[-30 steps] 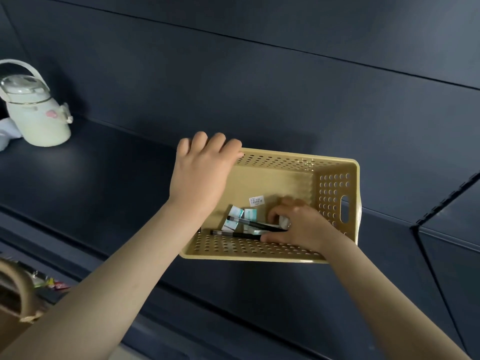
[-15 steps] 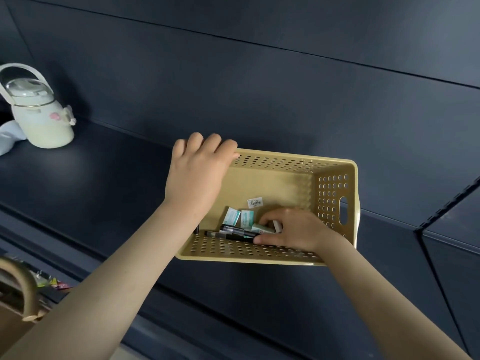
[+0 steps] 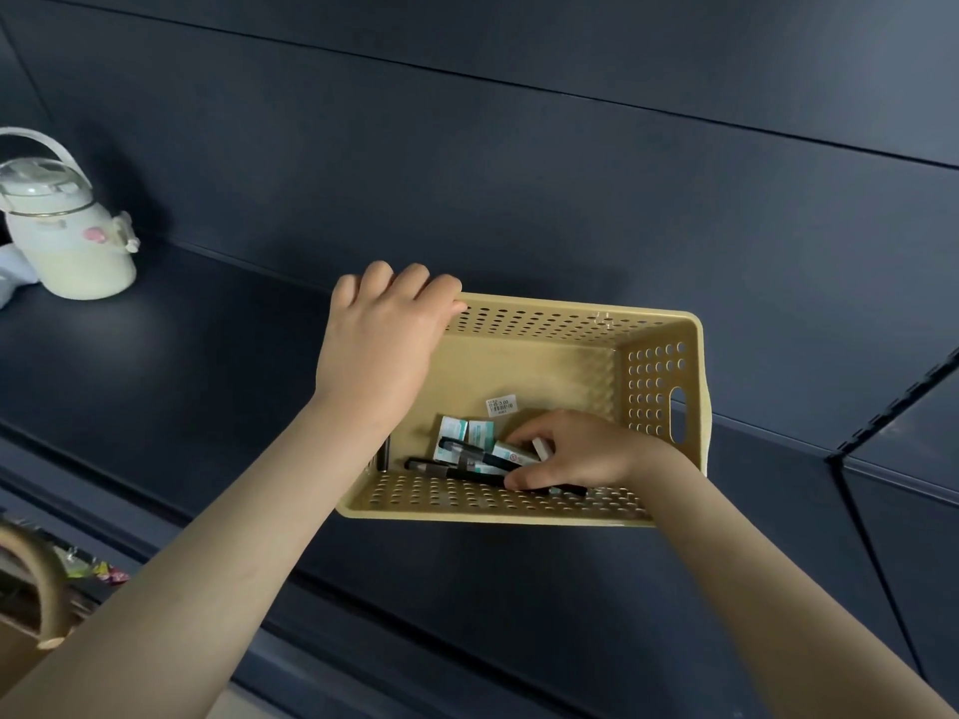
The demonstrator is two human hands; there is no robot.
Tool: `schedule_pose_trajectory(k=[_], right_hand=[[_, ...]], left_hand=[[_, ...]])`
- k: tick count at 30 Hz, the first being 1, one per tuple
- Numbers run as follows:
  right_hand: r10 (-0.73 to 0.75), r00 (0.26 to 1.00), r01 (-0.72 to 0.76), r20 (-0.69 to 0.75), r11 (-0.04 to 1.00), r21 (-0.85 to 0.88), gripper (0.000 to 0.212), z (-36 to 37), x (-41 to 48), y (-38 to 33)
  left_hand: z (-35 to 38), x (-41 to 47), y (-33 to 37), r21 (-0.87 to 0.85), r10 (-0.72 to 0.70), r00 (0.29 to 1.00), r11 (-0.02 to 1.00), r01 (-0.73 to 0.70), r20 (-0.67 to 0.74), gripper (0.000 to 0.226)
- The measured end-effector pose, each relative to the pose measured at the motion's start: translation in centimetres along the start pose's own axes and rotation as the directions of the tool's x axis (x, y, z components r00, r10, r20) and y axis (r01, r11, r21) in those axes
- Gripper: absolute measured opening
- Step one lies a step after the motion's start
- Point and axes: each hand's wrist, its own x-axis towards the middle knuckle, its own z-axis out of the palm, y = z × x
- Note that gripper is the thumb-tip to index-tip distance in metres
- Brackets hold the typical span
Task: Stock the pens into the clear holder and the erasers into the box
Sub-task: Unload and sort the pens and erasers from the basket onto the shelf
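A yellow perforated basket (image 3: 693, 407) sat on a dark shelf (image 3: 181, 386), tipped so that its open top faced the camera. The left hand (image 3: 381, 350) gripped its far left corner, the fingers curled over the rim and out of sight behind it.

The right hand (image 3: 581, 454) was down inside the basket at the near right, with its fingers bent. It held a small white eraser (image 3: 543, 448), whose end showed between the curled fingers. Its thumb (image 3: 519, 480) lay on the nearer of 2 black pens (image 3: 469, 450). These pens lay almost side by side along the basket's lower wall, pointing left, away from the hand. The nearer one ran on beneath the palm and showed again past the wrist. Whether the hand also had a firm hold of that pen could not be told.

3 erasers (image 3: 450, 430) in teal and white sleeves lay just left of the fingertips, partly under the pens. A white price sticker (image 3: 501, 405) was stuck to the basket floor above them. A pale jug (image 3: 67, 251) with a hoop handle stood well apart at the far left of the shelf.
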Motion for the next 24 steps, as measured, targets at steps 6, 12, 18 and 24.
schedule_pose_trajectory(k=[6, 12, 18, 24], right_hand=[[-0.019, 0.997, 0.011, 0.079, 0.996, 0.092, 0.043, -0.6, -0.2, -0.1], [-0.024, 0.996, 0.014, 0.088, 0.993, 0.116, 0.043, -1.0, 0.2, 0.1], [-0.016, 0.996, 0.002, 0.083, 0.987, 0.158, 0.047, -1.0, 1.1, 0.7], [-0.01, 0.994, -0.005, 0.108, 0.99, 0.138, 0.05, -1.0, 1.3, 0.5]], left_hand=[[0.1, 0.2, -0.1, -0.007, 0.004, 1.0, 1.0, -0.004, 0.019, 0.03], [0.3, 0.3, -0.2, -0.001, 0.003, 0.999, 1.0, -0.003, 0.039, 0.03], [0.3, 0.3, -0.1, -0.001, -0.006, 0.999, 1.0, 0.006, 0.048, 0.033], [0.1, 0.2, -0.1, -0.008, -0.012, 0.998, 1.0, 0.012, 0.066, 0.033]])
